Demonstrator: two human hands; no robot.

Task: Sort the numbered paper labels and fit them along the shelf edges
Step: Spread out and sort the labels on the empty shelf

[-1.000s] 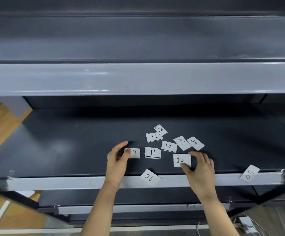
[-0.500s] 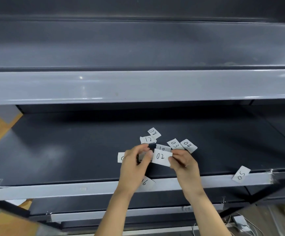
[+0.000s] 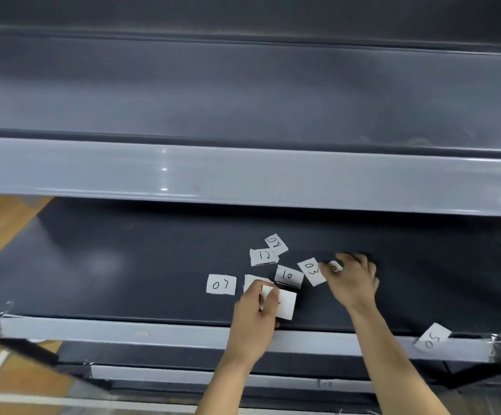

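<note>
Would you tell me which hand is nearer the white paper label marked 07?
Left. The left hand is just right of the white 07 paper label; the right hand is farther right.

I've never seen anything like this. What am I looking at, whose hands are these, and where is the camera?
There is no machine here. A person works bare-handed, and the single camera sits on their head, looking down. The left hand pinches a white slip whose number is hidden. The right hand reaches onto a half-covered slip; it is too blurred to tell whether it grips. On the dark shelf lie paper labels 07, 10, 03, 12 and 08. Label 05 sits at the grey front edge.
</note>
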